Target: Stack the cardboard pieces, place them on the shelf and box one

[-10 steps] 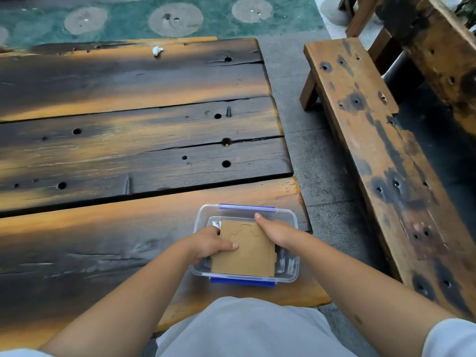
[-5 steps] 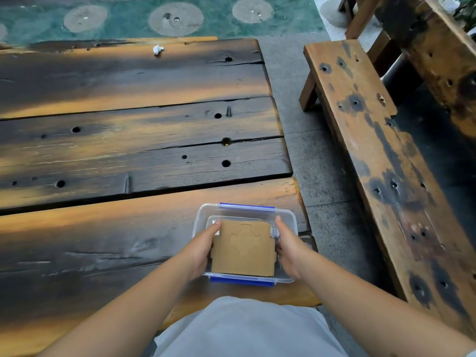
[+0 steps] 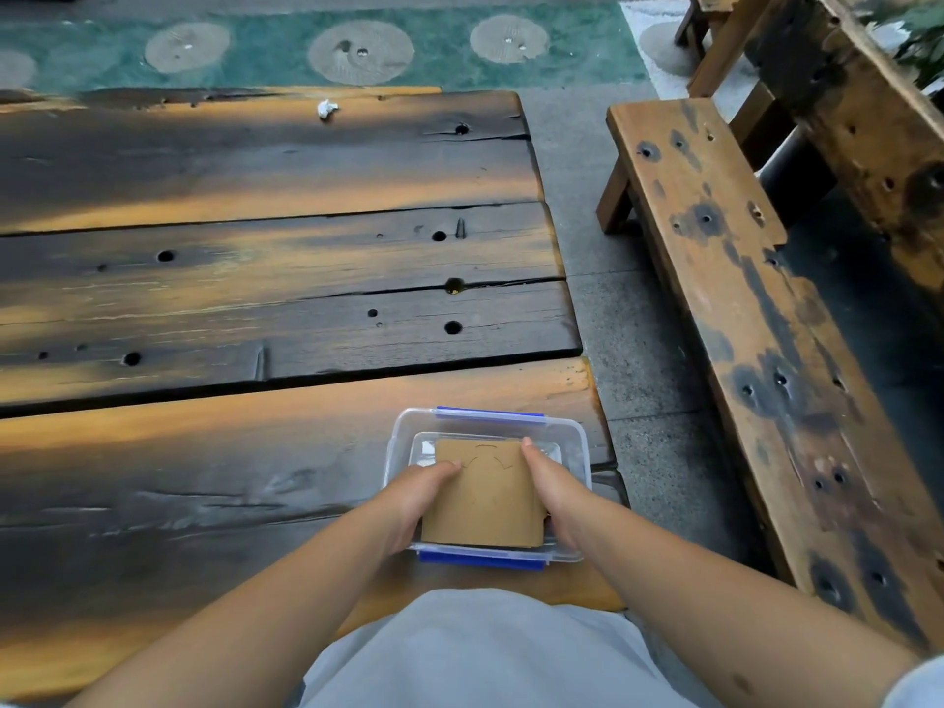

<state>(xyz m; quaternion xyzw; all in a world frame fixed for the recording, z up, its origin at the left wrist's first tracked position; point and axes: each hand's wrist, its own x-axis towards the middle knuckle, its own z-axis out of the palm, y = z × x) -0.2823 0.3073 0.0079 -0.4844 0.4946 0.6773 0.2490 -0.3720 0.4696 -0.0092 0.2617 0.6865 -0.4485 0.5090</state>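
Note:
A clear plastic box (image 3: 574,442) with blue clips sits on the near right corner of the dark wooden table (image 3: 265,298). A brown cardboard piece (image 3: 488,495) with faint cut lines lies over the box's opening, tilted slightly. My left hand (image 3: 416,495) grips its left edge, thumb on top. Along the right edge lies my right hand (image 3: 549,490), fingers curled down the side of the cardboard and box. Whether more pieces lie under the top one is hidden.
A small white crumpled scrap (image 3: 327,108) lies at the table's far edge. A worn wooden bench (image 3: 756,319) runs along the right, across a strip of grey paving (image 3: 628,329). A green mat with round patches (image 3: 316,48) lies beyond the table.
Both hands moved from on top of the cardboard to its left and right edges, and the piece has shifted slightly toward me over the box.

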